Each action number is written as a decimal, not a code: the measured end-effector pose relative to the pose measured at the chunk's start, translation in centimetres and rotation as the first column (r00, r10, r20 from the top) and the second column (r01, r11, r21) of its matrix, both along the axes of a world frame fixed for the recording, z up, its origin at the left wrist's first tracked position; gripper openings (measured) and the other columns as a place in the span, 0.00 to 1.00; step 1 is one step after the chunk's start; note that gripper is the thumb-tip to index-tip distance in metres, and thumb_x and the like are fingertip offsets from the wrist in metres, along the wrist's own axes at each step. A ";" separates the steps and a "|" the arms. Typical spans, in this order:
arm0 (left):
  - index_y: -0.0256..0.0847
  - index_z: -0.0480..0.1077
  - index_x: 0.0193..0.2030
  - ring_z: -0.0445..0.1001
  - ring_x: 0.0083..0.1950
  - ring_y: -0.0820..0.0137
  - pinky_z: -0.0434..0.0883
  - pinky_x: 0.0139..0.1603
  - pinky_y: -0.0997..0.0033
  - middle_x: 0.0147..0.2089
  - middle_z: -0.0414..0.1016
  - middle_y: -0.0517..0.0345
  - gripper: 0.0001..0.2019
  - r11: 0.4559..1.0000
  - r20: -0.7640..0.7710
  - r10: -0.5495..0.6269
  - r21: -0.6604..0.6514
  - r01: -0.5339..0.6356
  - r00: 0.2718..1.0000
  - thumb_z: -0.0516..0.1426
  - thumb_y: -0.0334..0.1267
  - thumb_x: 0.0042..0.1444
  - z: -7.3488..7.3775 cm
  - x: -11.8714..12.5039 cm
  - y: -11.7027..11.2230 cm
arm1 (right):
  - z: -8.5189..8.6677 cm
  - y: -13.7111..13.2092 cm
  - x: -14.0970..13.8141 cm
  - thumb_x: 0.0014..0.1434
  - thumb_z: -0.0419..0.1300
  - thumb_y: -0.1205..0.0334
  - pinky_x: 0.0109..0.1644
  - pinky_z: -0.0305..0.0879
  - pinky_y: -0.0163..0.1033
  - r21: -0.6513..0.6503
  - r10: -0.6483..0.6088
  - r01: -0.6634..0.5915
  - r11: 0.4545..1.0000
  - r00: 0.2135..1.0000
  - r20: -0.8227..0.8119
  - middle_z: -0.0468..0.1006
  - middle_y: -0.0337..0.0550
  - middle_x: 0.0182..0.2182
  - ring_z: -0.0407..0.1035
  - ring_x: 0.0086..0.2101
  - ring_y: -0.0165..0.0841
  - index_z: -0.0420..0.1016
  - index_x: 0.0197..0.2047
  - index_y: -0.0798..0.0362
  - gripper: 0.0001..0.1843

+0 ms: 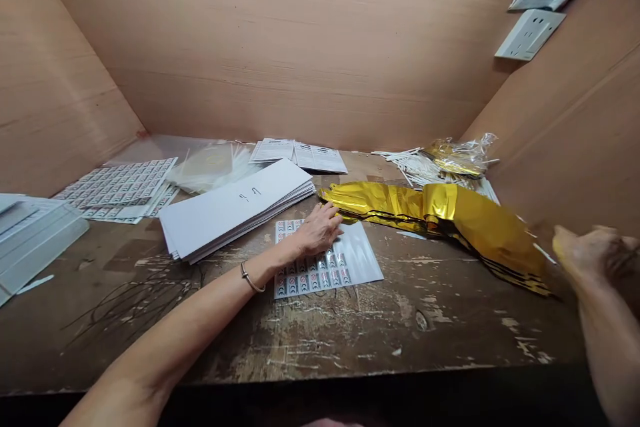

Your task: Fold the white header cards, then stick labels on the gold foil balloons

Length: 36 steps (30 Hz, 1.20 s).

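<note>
My left hand point(320, 230), a bangle on its wrist, is over a sheet of small printed stickers point(313, 283). Its bent fingers reach the left end of a long stack of shiny gold foil point(400, 202) and look closed there. The fingertips are partly hidden, so what they pinch is unclear. The foil runs to the right across the table, bulging in the middle, with several layered edges at its right end. Beyond that end is my right hand point(595, 250), raised near the right wall and blurred. Its fingers are too smeared to show any hold.
Left of the foil lies a stack of white cards point(237, 207). More sticker sheets point(120, 187), clear plastic bags point(213, 163) and a translucent tray point(45, 237) fill the left side. Printed leaflets point(300, 153) and white sticks point(407, 163) lie at the back. Wooden panels point(310, 47) enclose the table.
</note>
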<state>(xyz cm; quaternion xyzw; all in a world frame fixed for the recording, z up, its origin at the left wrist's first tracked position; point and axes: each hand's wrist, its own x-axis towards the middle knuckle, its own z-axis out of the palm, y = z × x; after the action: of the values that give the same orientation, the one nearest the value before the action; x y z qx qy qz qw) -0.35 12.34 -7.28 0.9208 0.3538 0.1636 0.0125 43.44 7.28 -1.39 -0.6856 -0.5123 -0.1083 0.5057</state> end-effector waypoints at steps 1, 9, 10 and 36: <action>0.37 0.65 0.38 0.56 0.55 0.61 0.52 0.56 0.55 0.47 0.64 0.50 0.09 1.000 -0.009 -0.010 -0.004 0.010 1.000 0.48 0.40 0.57 -0.2 0.1 -0.3 | -0.7 -0.5 -1.3 0.47 0.59 0.48 0.33 0.57 0.47 -0.017 -0.058 0.060 0.998 0.995 0.080 0.70 0.58 0.30 0.66 0.36 0.41 0.73 0.24 0.50 0.14; 0.38 0.63 0.42 0.58 0.53 0.62 0.56 0.53 0.58 0.47 0.64 0.50 0.13 1.000 -0.052 -0.016 0.003 0.016 0.999 0.45 0.43 0.59 -1.3 0.5 -0.8 | -3.8 -1.7 -23.1 0.58 0.50 0.63 0.39 0.61 0.37 -0.576 0.809 -0.624 0.528 0.576 0.118 0.69 0.45 0.35 0.65 0.35 0.32 0.71 0.40 0.53 0.10; 0.38 0.63 0.42 0.58 0.53 0.62 0.56 0.53 0.58 0.47 0.64 0.50 0.13 1.000 -0.051 -0.012 0.004 0.012 0.999 0.44 0.42 0.60 -1.4 0.5 -0.9 | -4.1 -1.8 -24.7 0.58 0.50 0.64 0.38 0.60 0.36 -0.621 0.836 -0.611 0.490 0.531 0.137 0.68 0.45 0.34 0.64 0.34 0.31 0.71 0.39 0.53 0.10; 0.36 0.62 0.47 0.55 0.58 0.59 0.52 0.57 0.56 0.51 0.63 0.46 0.13 1.000 -0.065 0.008 0.010 -0.008 0.998 0.47 0.37 0.56 -2.3 0.4 -0.7 | -7.0 -1.1 -28.7 0.51 0.47 0.74 0.37 0.53 0.36 -0.621 0.812 -0.543 0.565 0.502 0.299 0.69 0.46 0.30 0.60 0.33 0.35 0.65 0.32 0.55 0.09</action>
<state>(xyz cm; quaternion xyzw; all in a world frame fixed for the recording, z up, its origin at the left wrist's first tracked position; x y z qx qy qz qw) 0.09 11.62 -9.59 0.9242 0.3569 0.1356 -0.0041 14.77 6.23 -8.35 -0.4500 -0.8781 0.0331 0.1593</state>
